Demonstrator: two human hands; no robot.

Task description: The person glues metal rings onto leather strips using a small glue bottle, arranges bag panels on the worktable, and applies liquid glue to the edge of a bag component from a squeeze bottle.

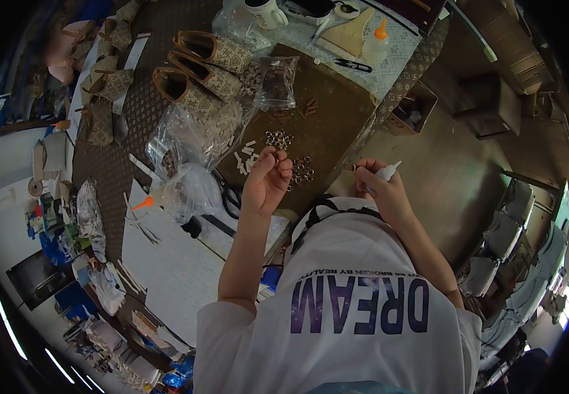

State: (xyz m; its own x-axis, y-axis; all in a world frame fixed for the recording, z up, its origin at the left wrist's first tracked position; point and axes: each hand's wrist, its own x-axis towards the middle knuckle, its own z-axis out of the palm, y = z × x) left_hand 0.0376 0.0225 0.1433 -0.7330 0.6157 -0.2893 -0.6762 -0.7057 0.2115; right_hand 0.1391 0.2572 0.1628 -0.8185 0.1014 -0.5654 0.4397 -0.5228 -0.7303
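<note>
The white nozzle bottle (pixel 387 172) is held in the curled right hand (pixel 385 192), and a small piece (pixel 276 157) appears pinched by the left hand (pixel 269 178) near the metal rings (pixel 279 139) on the desk (pixel 342 95); the nozzle (pixel 397 164) should be kept steady and any contents dispensed sparingly.

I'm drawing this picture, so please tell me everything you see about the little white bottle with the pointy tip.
The small white bottle with a narrow pointed tip looks like plastic. It is tilted, held in the right hand, whose fingers hide part of its body. Its tip sticks out toward the picture's upper right, uncovered. I can't make out its contents.
</note>
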